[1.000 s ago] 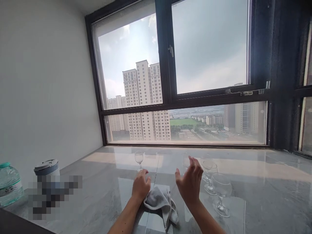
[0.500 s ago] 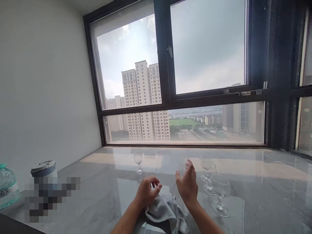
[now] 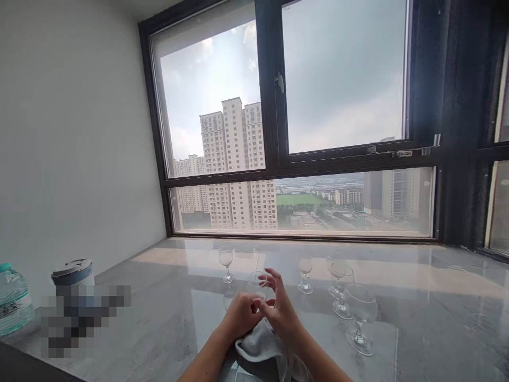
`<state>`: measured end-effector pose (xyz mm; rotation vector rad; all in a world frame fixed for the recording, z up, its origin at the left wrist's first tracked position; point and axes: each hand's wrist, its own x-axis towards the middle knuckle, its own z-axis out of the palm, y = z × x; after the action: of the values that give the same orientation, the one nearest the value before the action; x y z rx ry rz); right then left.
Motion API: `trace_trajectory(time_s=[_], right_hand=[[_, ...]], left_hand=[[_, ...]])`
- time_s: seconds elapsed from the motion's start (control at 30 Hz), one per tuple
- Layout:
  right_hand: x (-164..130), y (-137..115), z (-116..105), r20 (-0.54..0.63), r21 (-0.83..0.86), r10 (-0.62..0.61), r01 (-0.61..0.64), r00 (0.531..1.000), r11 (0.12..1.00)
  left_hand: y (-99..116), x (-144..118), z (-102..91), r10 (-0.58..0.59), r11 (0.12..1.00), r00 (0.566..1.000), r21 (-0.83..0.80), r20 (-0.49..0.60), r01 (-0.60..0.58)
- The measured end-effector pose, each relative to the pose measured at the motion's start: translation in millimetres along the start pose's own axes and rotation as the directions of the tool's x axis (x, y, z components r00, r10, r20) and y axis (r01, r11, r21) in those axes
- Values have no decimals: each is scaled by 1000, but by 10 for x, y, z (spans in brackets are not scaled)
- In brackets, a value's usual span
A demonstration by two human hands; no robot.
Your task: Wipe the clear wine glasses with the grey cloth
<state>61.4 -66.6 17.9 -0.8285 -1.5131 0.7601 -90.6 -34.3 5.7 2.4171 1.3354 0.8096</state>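
Observation:
My left hand (image 3: 242, 314) is above a grey cloth (image 3: 256, 339), its fingers curled; what they hold, if anything, is hidden. My right hand (image 3: 279, 307) is beside it with fingers apart and bent, thumb close to the left fingers. Just beyond both hands shows the faint clear bowl of a stemmed glass (image 3: 256, 277); its lower part is hidden, and I cannot tell whether a hand touches it. The cloth lies crumpled below my hands, partly covered by my right wrist.
Upright stemmed glasses stand around: one at the left (image 3: 226, 258), one beyond my right hand (image 3: 305, 263), and several at the right, the nearest glass (image 3: 360, 302) largest. A lidded cup (image 3: 73, 271) and a water bottle (image 3: 15, 302) stand far left, beneath a window (image 3: 274, 170).
My right hand has moved left and come up to my left hand, uncovering the glass behind where it was. A glass bowl now shows beyond my hands. My left fingers are curled closer.

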Motion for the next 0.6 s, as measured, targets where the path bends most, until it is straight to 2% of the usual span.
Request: trace_trajectory(time_s=[0.07, 0.13, 0.23, 0.3, 0.4, 0.5, 0.6], right_hand=[[-2, 6, 0, -1, -14, -9, 9, 1000, 1000], [9, 22, -40, -34, -82, -2, -1, 999, 997], [25, 48, -125, -31, -235, 39, -45, 999, 971], [29, 66, -181, -34, -340, 72, -79, 997, 937], [36, 96, -268, -165, -496, 25, -105, 986, 862], [65, 119, -377, -357, -622, -158, -108, 921, 775], [111, 132, -490, -503, -677, -336, -121, 796, 726]], left_hand=[[-14, 12, -7, -30, 998, 999, 57, -24, 32], [-45, 26, -40, -138, 979, 986, 135, -91, 150], [-116, 37, -116, -337, 903, 920, 210, -201, 376], [-169, 34, -171, -429, 851, 872, 219, -236, 477], [-243, 22, -257, -524, 790, 813, 212, -256, 576], [-315, 7, -354, -586, 742, 755, 180, -294, 646], [-383, -11, -438, -641, 693, 693, 139, -330, 708]])
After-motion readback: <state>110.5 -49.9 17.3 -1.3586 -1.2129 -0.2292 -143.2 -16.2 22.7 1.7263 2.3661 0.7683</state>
